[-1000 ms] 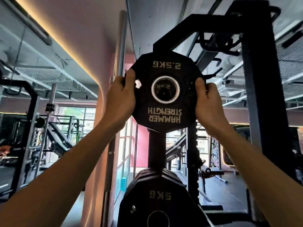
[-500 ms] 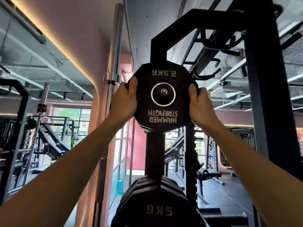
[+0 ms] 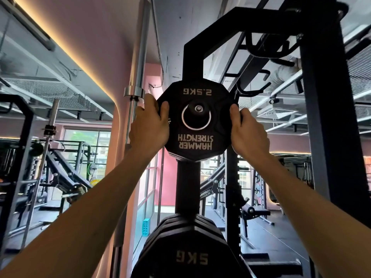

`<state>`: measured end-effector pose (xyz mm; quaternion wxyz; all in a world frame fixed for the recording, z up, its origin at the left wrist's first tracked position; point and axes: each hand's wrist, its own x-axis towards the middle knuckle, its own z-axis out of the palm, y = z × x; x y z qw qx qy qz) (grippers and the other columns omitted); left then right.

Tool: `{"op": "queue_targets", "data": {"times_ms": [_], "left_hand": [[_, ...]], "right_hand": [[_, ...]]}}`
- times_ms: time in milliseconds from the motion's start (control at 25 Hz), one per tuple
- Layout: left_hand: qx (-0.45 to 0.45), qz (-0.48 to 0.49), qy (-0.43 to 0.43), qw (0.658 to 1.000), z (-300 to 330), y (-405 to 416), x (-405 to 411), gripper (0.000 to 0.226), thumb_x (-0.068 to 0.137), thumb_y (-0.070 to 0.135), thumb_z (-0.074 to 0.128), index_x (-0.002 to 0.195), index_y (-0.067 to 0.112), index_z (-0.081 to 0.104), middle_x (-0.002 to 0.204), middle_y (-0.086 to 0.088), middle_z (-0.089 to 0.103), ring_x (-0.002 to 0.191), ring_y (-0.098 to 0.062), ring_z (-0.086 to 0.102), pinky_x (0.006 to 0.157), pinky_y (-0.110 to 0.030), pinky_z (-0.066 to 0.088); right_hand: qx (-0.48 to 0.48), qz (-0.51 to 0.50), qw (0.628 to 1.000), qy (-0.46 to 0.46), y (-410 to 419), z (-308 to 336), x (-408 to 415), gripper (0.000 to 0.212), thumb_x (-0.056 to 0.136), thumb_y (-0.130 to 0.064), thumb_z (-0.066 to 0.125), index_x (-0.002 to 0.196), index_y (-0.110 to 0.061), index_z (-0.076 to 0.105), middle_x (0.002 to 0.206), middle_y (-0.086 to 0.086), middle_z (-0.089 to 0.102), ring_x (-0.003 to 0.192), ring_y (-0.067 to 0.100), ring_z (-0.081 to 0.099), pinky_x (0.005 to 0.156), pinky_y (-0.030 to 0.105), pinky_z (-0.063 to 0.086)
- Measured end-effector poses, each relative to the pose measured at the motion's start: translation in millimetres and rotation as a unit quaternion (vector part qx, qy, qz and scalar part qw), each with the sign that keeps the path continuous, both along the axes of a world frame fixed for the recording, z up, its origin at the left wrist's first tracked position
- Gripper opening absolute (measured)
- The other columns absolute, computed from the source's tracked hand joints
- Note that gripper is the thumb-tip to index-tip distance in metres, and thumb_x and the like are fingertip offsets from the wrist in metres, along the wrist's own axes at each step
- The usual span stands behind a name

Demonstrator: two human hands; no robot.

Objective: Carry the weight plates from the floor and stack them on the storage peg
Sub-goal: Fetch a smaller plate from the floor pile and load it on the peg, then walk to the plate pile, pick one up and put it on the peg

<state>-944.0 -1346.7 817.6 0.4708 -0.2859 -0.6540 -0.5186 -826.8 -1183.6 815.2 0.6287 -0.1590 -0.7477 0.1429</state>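
Hands, left hand (image 3: 149,128) and right hand (image 3: 248,131), gripped the plate (image 3: 195,121) at frame centre, peg (image 3: 198,108) through its hole; next I judged pushing it home.

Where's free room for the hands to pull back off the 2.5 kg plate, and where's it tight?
Left hand grips the black 2.5 kg plate on the black storage peg; the upright chrome barbell stands close beside it, so that side is crowded. Right hand has open air out to the black rack post. Below, only a short bare column before the black 5 kg plates.
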Motion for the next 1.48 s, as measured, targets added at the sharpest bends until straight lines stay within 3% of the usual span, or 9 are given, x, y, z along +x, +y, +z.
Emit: {"op": "queue_targets", "data": {"times_ms": [240, 440, 560, 640, 840, 1040, 1160, 1280, 1480], "left_hand": [[0.066, -0.077, 0.018, 0.995, 1.5, 26.5, -31.5, 0.029, 0.102, 0.045, 0.035, 0.105, 0.016, 0.033, 0.098, -0.01, 0.047, 0.084, -0.031, 0.047, 0.072, -0.035, 0.029], [0.063, -0.075, 0.046, 0.994, 4.3, 30.8, -43.1, 0.035, 0.102, 0.046, 0.033, 0.113, 0.012, 0.036, 0.098, -0.011, 0.049, 0.086, -0.032, 0.05, 0.073, -0.038, 0.035], [0.028, -0.121, 0.044, 0.991, -5.5, 20.0, -40.5, 0.028, 0.102, 0.043, 0.036, 0.105, 0.015, 0.035, 0.096, -0.011, 0.047, 0.089, -0.036, 0.054, 0.072, -0.038, 0.04], [0.004, -0.133, 0.024, 0.991, -37.0, 9.0, -29.8, 0.025, 0.101, 0.043, 0.038, 0.097, 0.019, 0.034, 0.09, -0.004, 0.047, 0.084, -0.036, 0.054, 0.07, -0.043, 0.046], [-0.033, -0.101, -0.059, 0.993, -167.3, -20.7, 17.4, 0.026, 0.099, 0.043, 0.041, 0.085, 0.022, 0.035, 0.073, -0.002, 0.051, 0.073, -0.025, 0.051, 0.065, -0.034, 0.03], [-0.09, -0.059, -0.21, 0.972, -277.2, -29.5, 52.3, 0.031, 0.099, 0.046, 0.04, 0.089, 0.019, 0.049, 0.075, 0.007, 0.054, 0.075, -0.02, 0.051, 0.067, -0.032, 0.032], [-0.118, -0.064, -0.207, 0.969, -304.5, -21.9, 47.6, 0.029, 0.1, 0.045, 0.043, 0.093, 0.018, 0.049, 0.086, 0.0, 0.058, 0.081, -0.021, 0.054, 0.068, -0.033, 0.034], [-0.118, -0.079, -0.166, 0.976, -312.4, -3.3, 34.1, 0.028, 0.099, 0.04, 0.048, 0.088, 0.014, 0.046, 0.082, -0.001, 0.052, 0.075, -0.018, 0.049, 0.063, -0.027, 0.024], [-0.111, -0.07, -0.132, 0.982, -317.0, 22.9, 6.4, 0.031, 0.097, 0.034, 0.055, 0.083, 0.012, 0.039, 0.071, -0.001, 0.046, 0.065, -0.017, 0.043, 0.059, -0.028, 0.021]], "right_hand": [[-0.024, 0.016, 0.999, -0.019, 14.4, 3.0, -32.0, 0.058, 0.102, -0.056, 0.013, 0.122, -0.013, 0.046, 0.115, 0.018, 0.059, 0.109, 0.04, 0.054, 0.082, 0.044, 0.034], [-0.025, 0.024, 0.999, -0.009, 18.8, 4.2, -40.4, 0.057, 0.102, -0.054, 0.014, 0.124, -0.011, 0.044, 0.116, 0.018, 0.059, 0.11, 0.041, 0.054, 0.081, 0.043, 0.034], [-0.027, 0.027, 0.999, -0.014, 10.1, -3.5, -31.1, 0.053, 0.103, -0.053, 0.018, 0.123, -0.01, 0.042, 0.113, 0.018, 0.06, 0.106, 0.041, 0.056, 0.079, 0.043, 0.036], [-0.031, 0.026, 0.999, -0.022, 0.6, -25.0, -17.1, 0.049, 0.104, -0.049, 0.021, 0.121, -0.008, 0.042, 0.108, 0.019, 0.062, 0.102, 0.041, 0.058, 0.076, 0.042, 0.038], [-0.086, 0.103, 0.987, -0.086, -24.5, -140.6, 17.3, 0.045, 0.102, -0.054, 0.025, 0.101, -0.015, 0.046, 0.078, 0.002, 0.058, 0.084, 0.033, 0.059, 0.079, 0.045, 0.047], [-0.191, 0.112, 0.959, -0.178, -35.0, -263.9, 30.4, 0.04, 0.1, -0.055, 0.032, 0.093, -0.019, 0.048, 0.076, 0.001, 0.058, 0.08, 0.032, 0.059, 0.072, 0.04, 0.045], [-0.211, 0.156, 0.948, -0.179, -32.8, -296.3, 26.9, 0.033, 0.098, -0.052, 0.044, 0.079, -0.026, 0.046, 0.067, 0.003, 0.06, 0.065, 0.029, 0.064, 0.067, 0.044, 0.054], [-0.215, 0.18, 0.945, -0.167, -30.0, -302.2, 16.3, 0.032, 0.097, -0.042, 0.054, 0.076, -0.02, 0.047, 0.061, 0.006, 0.061, 0.051, 0.021, 0.063, 0.057, 0.037, 0.053], [-0.22, 0.163, 0.951, -0.144, -9.3, -305.3, -19.7, 0.036, 0.095, -0.041, 0.058, 0.071, -0.027, 0.037, 0.063, 0.008, 0.059, 0.063, 0.035, 0.063, 0.064, 0.051, 0.055]]}}
